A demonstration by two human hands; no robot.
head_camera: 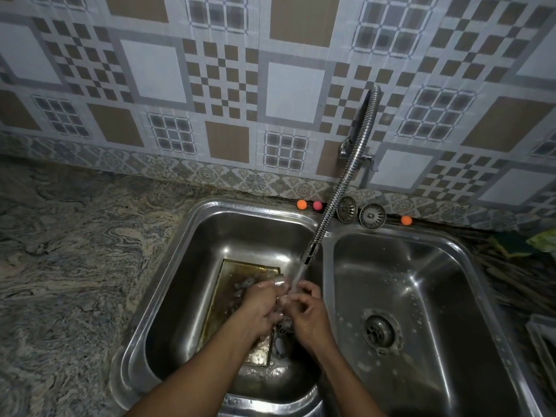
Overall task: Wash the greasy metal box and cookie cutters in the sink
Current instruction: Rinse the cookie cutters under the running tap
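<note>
A greasy metal box (228, 284) lies open on the floor of the left sink basin (192, 266), its inside brown and wet. Several small cookie cutters (242, 285) lie inside it, blurred. My left hand (255, 308) grips a small metal cookie cutter (280, 281) above the box. My right hand (308, 314) meets it from the right, fingers curled and pinching at something small between the hands. Water runs from the flexible faucet (313, 251) onto both hands. What my right fingers hold is hidden.
The right basin (421, 296) holds a drain and soap drops. Two metal strainers (361, 212) and small orange and pink balls (301, 204) sit on the back ledge. A green sponge (511, 242) lies far right. Marbled counter (75, 251) spreads to the left.
</note>
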